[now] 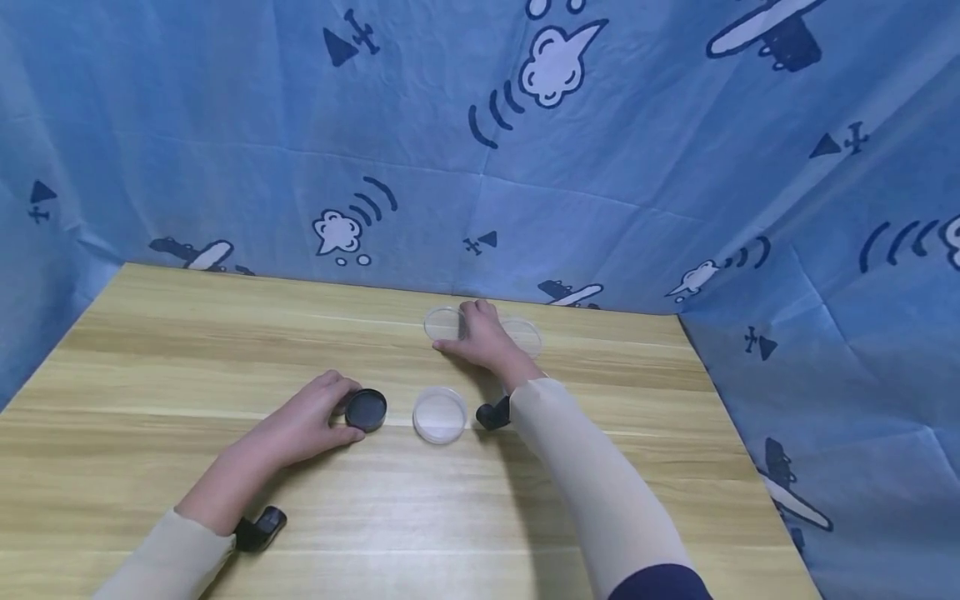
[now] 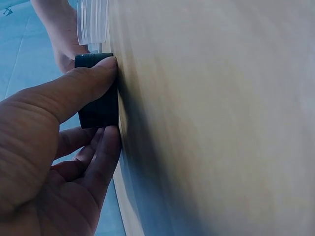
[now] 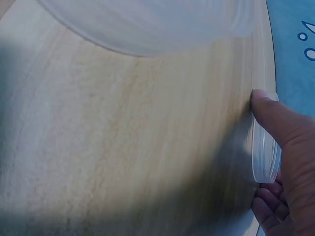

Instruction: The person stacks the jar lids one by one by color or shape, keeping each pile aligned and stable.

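Soft, cool light, apparently from above, falls across a wood-grain table (image 1: 315, 533), leaving pale glare on its near middle and a diffuse shadow beside the right sleeve (image 1: 607, 475). The blue cloth (image 1: 225, 100) behind is evenly lit, its creases legible. The wrist views run dimmer — bluish and low in contrast — with the tabletop grain smeared. In the left wrist view, a broad shadow spreads beside the fingers (image 2: 105, 152), and the black round piece (image 2: 98, 114) loses detail. In the right, shadow darkens the bottom, the table's edge bows with distortion, and a foreground clear dish (image 3: 162, 24) blurs milky.
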Tool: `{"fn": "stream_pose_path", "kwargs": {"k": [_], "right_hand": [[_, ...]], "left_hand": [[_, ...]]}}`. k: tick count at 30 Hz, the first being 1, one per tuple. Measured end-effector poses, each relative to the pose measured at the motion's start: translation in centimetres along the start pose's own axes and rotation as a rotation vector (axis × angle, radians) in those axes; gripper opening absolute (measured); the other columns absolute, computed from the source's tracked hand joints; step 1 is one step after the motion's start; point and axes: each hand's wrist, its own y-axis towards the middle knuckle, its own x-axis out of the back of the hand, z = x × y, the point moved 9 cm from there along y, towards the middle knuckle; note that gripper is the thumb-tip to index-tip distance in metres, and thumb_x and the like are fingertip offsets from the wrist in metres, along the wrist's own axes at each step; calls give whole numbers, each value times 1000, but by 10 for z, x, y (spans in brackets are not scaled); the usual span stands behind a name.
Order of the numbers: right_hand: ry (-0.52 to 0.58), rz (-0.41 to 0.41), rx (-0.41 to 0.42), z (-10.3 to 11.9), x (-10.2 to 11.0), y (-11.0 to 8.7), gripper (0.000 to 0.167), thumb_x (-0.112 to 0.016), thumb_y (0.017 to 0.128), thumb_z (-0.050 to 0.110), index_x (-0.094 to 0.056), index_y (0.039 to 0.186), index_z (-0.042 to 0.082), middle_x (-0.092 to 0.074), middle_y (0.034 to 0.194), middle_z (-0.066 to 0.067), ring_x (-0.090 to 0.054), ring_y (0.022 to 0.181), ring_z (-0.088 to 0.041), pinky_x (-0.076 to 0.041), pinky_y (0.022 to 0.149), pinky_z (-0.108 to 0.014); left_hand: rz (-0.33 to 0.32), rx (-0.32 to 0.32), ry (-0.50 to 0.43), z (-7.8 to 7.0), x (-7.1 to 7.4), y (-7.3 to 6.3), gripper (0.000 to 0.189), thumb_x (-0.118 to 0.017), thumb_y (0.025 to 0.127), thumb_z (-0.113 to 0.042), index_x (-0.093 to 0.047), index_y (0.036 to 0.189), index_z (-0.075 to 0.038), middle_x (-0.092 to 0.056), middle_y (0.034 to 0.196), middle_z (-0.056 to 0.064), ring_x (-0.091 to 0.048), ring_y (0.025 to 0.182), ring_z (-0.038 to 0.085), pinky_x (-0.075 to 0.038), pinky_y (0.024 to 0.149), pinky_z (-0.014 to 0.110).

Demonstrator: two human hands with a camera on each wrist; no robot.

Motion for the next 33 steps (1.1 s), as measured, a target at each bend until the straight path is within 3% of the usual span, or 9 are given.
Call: {"fn": "stream_pose_path", "kwargs": {"k": [19, 33], "right_hand": [[48, -21, -24, -4, -3, 3, 83, -82, 88, 43, -47, 148, -4, -49, 140, -23, -50, 132, -36, -44, 118, -47], [49, -40, 20, -5, -2, -1, 83, -81, 87, 43, -49, 146, -6, -50, 138, -23, -51, 129, -35, -46, 116, -47]], "left_hand": [[-6, -5, -1, 1, 0, 0, 53, -90, 82, -20, -67, 123, 3, -64, 105, 9, -56, 91, 17, -51, 85, 41], [-1, -2, -1, 0, 0, 1, 53, -90, 81, -21, -67, 123, 3, -64, 106, 10, -56, 92, 16, -51, 85, 41]]}}
